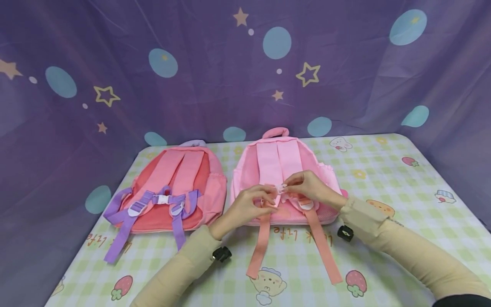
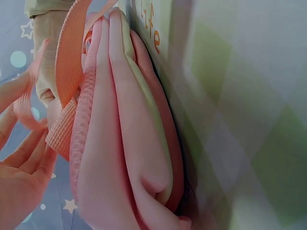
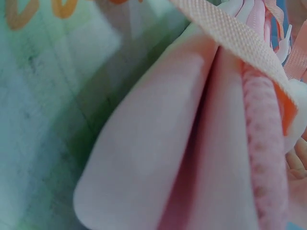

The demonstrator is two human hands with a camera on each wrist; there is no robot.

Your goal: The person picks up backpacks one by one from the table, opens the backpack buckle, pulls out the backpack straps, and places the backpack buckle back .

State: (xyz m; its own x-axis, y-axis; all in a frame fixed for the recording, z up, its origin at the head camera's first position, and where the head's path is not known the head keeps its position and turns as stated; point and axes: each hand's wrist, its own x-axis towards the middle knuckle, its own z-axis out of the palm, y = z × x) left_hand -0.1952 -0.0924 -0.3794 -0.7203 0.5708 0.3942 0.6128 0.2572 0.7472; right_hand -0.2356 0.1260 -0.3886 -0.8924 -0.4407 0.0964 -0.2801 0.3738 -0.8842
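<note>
A light pink backpack (image 1: 245, 170) lies back panel up on the table, its shoulder straps toward me. Over its middle, my left hand (image 1: 249, 207) pinches a coral webbing strap (image 2: 33, 91) near a small whitish buckle (image 1: 279, 188). From the right, my right hand (image 1: 311, 186) pinches at that same buckle with thumb and fingertips. Whether the buckle's halves are joined is hidden by the fingers. Two loose coral strap ends (image 1: 324, 251) hang down onto the cloth. In the right wrist view, a white plastic adjuster (image 3: 296, 112) shows beside the right hand (image 3: 298, 167).
To the left lies a coral-pink backpack (image 1: 216, 192) with purple straps (image 1: 122, 238) joined by a white chest buckle (image 1: 163, 199). A green checked cloth (image 1: 399, 256) covers the table. Purple curtain (image 1: 215, 106) stands behind and at the sides.
</note>
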